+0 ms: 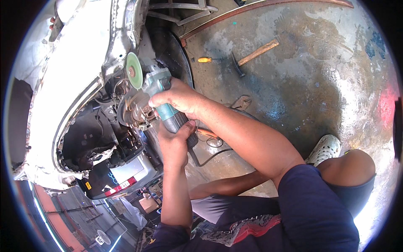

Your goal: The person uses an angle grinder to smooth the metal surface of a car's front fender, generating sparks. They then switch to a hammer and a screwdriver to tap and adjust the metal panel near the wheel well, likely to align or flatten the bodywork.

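Both hands are closed on a teal and black angle grinder (pixel 167 111). My right hand (pixel 181 97) wraps the front of its body near the metal gear head. My left hand (pixel 173 142) grips the dark rear part, where the cord leaves. The grinder's green disc (pixel 134 70) stands edge-on close to the bare metal edge of a white car body (pixel 79 54); whether it touches, I cannot tell. Orange sparks show below the disc, by the wheel hub (pixel 135 107) inside the open wheel arch.
On the stained concrete floor (pixel 302 84) lie a wooden-handled hammer (pixel 258 53), a yellow-handled screwdriver (pixel 205 60) and an orange-handled tool (pixel 207 133). The grinder's black cord (pixel 216 154) trails over the floor near my legs. Another vehicle (pixel 130 174) stands beyond the car.
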Motion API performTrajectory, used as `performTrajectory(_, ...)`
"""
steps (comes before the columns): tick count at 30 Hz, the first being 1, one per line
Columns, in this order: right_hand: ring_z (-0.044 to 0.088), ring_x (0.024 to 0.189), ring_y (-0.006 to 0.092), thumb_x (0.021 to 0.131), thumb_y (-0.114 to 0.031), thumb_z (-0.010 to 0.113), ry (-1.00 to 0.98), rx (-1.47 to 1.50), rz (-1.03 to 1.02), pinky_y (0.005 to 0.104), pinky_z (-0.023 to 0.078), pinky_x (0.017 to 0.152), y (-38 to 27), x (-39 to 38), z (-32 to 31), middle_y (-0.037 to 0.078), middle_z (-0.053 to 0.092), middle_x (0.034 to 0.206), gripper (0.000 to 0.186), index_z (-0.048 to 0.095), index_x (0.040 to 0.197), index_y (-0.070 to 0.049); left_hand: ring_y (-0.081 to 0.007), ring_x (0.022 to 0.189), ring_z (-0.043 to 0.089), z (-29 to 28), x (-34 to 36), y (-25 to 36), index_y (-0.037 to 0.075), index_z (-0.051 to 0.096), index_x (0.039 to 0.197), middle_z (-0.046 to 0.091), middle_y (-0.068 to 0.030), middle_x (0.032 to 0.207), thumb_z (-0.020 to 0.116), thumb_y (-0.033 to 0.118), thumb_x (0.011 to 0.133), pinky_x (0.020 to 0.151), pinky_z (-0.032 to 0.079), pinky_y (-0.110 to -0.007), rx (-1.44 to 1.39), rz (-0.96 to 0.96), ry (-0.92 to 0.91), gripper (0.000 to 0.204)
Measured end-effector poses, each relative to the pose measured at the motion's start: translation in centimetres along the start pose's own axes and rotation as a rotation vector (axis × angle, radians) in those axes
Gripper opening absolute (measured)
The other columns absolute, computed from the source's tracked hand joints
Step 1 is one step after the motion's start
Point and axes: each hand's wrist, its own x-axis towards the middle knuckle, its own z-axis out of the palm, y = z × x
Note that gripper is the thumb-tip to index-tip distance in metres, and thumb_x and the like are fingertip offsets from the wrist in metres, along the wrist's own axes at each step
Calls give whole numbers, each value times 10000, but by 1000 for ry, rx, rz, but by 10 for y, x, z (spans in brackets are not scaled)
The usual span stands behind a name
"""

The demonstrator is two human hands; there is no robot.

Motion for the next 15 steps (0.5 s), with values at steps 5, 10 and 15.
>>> performTrajectory(5,732,759,222,815,-112,799,-23,30,-9,378,611,688,3,-3,0,123,713,924,360,663,1132,-8,-202,811,710,3,-5,0,-51,582,1193,706,-108,998,775,9,864,767,586,-340,13,51,23,386)
performTrajectory(10,729,755,222,821,-113,800,-28,73,6,376,609,679,2,-2,0,123,712,916,348,662,1121,-4,-177,882,706,1,-5,3,-49,596,1228,716,-100,1030,774,-1,848,811,575,-317,42,-12,30,422)
performTrajectory(15,733,759,226,824,-119,803,-36,93,35,379,612,679,3,-2,-1,124,714,912,332,665,1105,-7,-179,882,703,-1,-5,2,-51,606,1209,720,-108,1037,786,13,848,799,570,-319,81,-12,15,408)
